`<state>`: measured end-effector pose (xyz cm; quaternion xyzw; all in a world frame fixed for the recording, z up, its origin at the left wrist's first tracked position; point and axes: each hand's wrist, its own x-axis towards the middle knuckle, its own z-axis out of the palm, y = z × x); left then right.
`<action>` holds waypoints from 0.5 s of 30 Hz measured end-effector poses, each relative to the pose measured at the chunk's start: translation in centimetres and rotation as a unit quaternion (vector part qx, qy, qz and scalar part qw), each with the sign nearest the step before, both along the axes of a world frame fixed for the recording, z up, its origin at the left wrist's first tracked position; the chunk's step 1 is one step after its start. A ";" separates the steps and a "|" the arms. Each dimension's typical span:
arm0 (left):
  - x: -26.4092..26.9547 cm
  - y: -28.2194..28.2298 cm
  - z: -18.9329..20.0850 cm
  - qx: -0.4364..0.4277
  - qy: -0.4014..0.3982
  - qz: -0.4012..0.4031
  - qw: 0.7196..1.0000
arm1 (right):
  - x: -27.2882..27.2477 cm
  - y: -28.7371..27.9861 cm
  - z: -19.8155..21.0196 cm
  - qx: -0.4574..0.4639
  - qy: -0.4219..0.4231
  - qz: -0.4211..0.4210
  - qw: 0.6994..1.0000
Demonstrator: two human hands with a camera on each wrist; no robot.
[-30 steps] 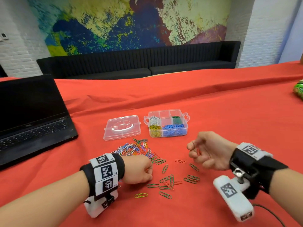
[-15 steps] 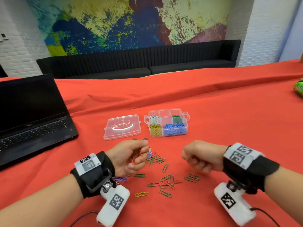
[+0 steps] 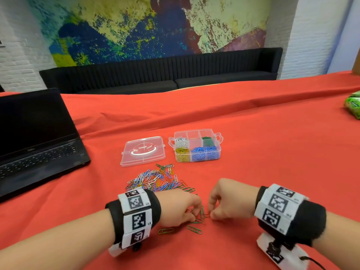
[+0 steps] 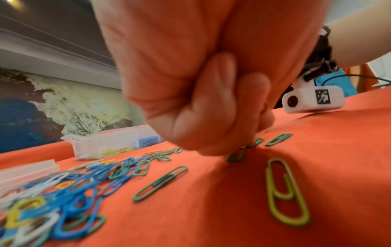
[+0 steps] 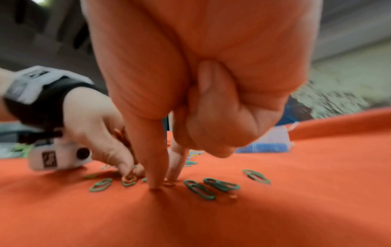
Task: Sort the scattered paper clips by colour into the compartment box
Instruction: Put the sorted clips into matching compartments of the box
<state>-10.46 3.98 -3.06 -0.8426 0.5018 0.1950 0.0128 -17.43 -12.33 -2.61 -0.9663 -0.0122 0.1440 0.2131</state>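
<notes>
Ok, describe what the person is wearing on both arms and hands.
Both hands, left hand and right hand, are bare, forearms unsleeved. Each wrist carries a black strap with white panels printed with black square codes. A white camera block with its own code hangs under each; a thin black cable trails from the right one.

Black open laptop cut off at left edge; green crinkled packet cut off at right. Left hand fingertips hide whatever they pinch; right-wrist view motion-blurred.
</notes>
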 end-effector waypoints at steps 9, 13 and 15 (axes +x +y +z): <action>3.4 3.7 0.6 -0.149 0.272 0.176 0.934 | -0.5 1.2 -0.1 -0.111 0.027 0.012 0.993; 5.7 6.3 1.0 -0.422 0.567 0.298 0.642 | -1.0 1.3 0.0 -0.124 0.048 0.035 0.990; 6.7 7.4 1.0 -0.484 0.631 0.290 0.533 | -1.2 1.4 0.0 -0.129 0.044 0.059 0.989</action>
